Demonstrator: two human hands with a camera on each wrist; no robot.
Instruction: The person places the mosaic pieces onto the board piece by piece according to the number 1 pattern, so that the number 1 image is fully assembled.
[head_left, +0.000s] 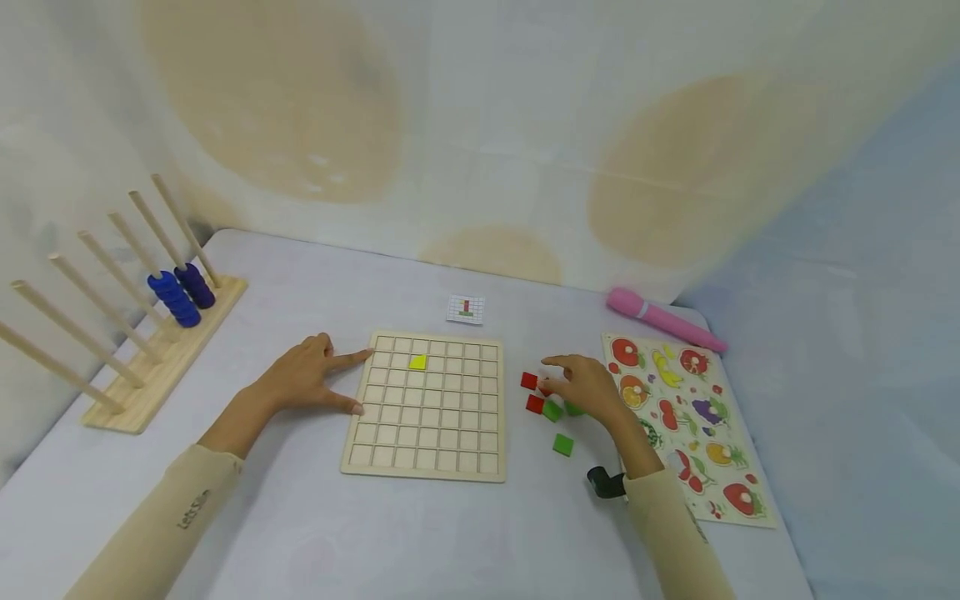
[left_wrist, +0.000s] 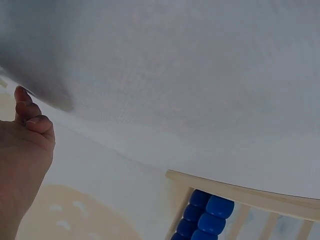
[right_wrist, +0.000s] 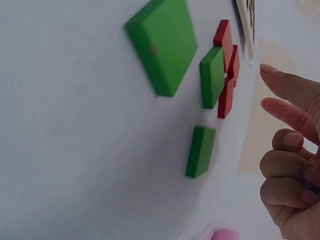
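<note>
A wooden grid board (head_left: 427,414) lies flat, with one yellow tile (head_left: 417,362) in an upper-left square. My left hand (head_left: 303,377) is at its left side, thumb and index finger stretched apart with their tips at the edge. Right of the board, red tiles (head_left: 529,381) and green tiles (head_left: 562,445) lie loose and flat. Over them hovers my right hand (head_left: 587,385), thumb and index finger extended and apart, the other fingers curled, as the right wrist view shows. Nothing is between those two fingers. In the head view this hand partly covers a green tile and a red tile.
A small pattern card (head_left: 466,309) lies beyond the board. To the left stands a wooden peg abacus (head_left: 168,358) with blue beads (head_left: 174,298). On the right are a fruit picture board (head_left: 686,417) and a pink marker-like stick (head_left: 667,320). A white cloth hangs behind the table.
</note>
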